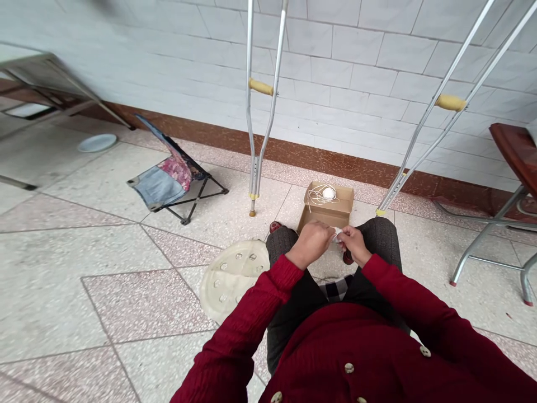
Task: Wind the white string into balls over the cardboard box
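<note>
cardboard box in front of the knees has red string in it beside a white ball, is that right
No, the string in the cardboard box is white, not red. The head view shows it in loose white loops beside the white ball. The rest of what you said stands.

Wearer's top: dark red ribbed knit cardigan (pixel 361 352), cuffs ending at the left hand (pixel 310 244) and right hand (pixel 354 245). Pale round buttons (pixel 349 368) sit below the hands. Dark grey trousers (pixel 381 240) and red shoes (pixel 276 226) lie beyond them.
</note>
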`<state>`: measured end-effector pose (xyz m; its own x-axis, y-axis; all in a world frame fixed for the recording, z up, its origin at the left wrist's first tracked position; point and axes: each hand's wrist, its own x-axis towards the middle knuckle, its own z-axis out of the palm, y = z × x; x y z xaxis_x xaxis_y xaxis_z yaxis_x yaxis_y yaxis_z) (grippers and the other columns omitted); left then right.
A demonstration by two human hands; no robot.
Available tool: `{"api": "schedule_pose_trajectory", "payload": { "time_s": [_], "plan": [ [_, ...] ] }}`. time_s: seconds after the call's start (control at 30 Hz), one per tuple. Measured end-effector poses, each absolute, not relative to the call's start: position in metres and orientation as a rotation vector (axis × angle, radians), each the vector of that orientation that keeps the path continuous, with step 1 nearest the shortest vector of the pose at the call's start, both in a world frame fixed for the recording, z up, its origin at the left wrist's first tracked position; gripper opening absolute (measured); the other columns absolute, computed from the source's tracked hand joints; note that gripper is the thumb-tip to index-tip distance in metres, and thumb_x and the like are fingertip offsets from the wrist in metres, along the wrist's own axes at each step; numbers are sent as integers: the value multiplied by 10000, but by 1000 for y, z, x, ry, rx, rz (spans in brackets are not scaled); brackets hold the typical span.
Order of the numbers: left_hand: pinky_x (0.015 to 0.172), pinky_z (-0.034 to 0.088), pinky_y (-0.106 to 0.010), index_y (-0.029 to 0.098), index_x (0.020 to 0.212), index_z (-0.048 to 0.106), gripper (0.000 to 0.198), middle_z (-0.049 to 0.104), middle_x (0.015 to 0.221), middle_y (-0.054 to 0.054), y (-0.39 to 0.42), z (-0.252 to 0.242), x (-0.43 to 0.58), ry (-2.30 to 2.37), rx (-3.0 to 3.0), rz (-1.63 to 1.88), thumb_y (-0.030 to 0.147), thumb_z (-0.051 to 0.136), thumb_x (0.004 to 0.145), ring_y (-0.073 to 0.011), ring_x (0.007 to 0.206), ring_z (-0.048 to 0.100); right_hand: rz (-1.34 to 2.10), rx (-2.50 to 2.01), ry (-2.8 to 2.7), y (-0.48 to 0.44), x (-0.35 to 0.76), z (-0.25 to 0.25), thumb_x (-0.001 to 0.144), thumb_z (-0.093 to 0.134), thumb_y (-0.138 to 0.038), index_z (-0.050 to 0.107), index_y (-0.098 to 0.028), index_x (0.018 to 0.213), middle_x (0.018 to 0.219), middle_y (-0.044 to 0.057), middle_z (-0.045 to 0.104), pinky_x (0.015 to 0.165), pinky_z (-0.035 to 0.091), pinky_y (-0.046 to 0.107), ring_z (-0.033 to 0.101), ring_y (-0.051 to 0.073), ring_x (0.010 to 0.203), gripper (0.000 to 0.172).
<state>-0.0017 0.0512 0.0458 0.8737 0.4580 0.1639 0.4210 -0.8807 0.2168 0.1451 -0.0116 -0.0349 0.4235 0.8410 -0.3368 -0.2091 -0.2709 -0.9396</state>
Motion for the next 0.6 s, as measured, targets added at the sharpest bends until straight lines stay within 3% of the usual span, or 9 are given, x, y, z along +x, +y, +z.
{"api": "schedule_pose_trajectory", "payload": {
  "time_s": [0.17,0.3,0.43,0.6],
  "plan": [
    [708,410,-275,166,825,658,279,666,753,-58,12,11,-10,787,2635,351,261,429,952,-176,732,605,1061,-1425,-458,6,151,-20,592,578,-253,458,-203,634,487,-64,491,366,290,175,415,66,404,136],
    [630,387,-224,162,758,666,306,667,705,-31,10,-25,-21,891,2351,307,254,444,947,-148,679,605,1221,-1283,-492,-22,136,6,621,615,-242,488,-193,659,500,-65,492,355,260,172,404,59,396,142],
    [734,419,-248,157,774,683,206,698,801,-53,36,-32,-29,912,2379,370,206,522,893,-171,778,626,1390,-1331,-690,-70,118,11,627,606,-188,539,-183,676,480,-72,497,331,248,170,383,54,365,83],
    [860,408,-301,181,823,675,238,701,821,-43,56,-1,-23,749,2624,425,186,460,925,-171,805,620,1451,-1474,-648,-85,116,-23,579,586,-173,538,-179,636,422,-67,494,309,237,170,378,63,331,75]
  ]
}}
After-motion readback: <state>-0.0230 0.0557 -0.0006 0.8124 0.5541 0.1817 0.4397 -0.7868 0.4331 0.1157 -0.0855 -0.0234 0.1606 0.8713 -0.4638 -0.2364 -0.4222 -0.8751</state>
